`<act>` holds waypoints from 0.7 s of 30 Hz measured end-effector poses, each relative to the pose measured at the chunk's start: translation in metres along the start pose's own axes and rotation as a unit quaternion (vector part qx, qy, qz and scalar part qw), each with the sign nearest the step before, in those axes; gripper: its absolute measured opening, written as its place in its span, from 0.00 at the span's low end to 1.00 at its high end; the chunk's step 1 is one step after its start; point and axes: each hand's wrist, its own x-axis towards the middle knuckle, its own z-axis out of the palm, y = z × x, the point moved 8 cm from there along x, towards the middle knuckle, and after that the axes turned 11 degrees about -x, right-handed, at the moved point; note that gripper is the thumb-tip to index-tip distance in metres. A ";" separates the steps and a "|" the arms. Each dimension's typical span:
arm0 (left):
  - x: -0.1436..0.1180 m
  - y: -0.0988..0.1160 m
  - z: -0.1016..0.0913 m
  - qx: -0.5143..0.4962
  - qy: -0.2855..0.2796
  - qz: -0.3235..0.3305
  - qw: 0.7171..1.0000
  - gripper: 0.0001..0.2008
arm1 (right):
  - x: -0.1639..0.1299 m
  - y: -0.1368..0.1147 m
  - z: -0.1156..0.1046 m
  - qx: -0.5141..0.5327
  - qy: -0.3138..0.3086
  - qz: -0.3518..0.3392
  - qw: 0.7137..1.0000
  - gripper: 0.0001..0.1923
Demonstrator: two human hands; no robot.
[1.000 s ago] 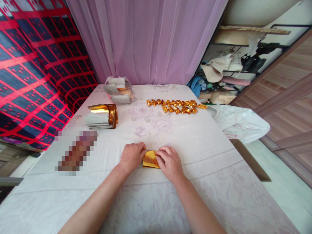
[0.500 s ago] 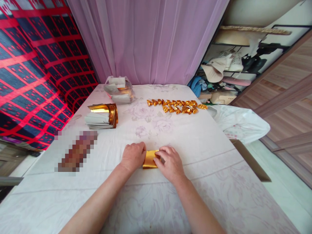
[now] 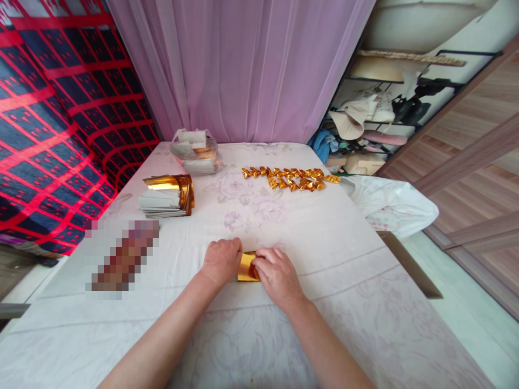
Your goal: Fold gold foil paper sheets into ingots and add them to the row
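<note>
A piece of shiny gold foil paper (image 3: 245,268) lies folded on the cloth-covered table in front of me. My left hand (image 3: 221,261) is closed, its fingers curled at the paper's left edge. On the opposite edge, my right hand (image 3: 279,274) pinches the foil with fingers and thumb together; its fingertips partly cover the paper. Behind and to the left stands a stack of gold-and-grey foil sheets (image 3: 166,197). Farther back, towards the right, several small folded gold foil pieces (image 3: 290,178) lie in rows.
A clear plastic bag (image 3: 194,154) with more sheets sits at the far left of the table (image 3: 170,324). A blurred-out reddish item (image 3: 124,259) lies at left. Beyond the right edge are a white plastic bag (image 3: 397,202) and a shelf with hats and shoes (image 3: 365,113).
My right hand's fingers have moved slightly left over the foil and closed together, covering more of its right side. My left hand stays in place. The view has shifted slightly.
</note>
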 end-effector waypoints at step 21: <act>-0.038 -0.006 0.003 -0.093 0.119 0.125 0.981 0.10 | -0.014 -0.018 0.005 -0.062 -0.037 -0.036 0.997 0.11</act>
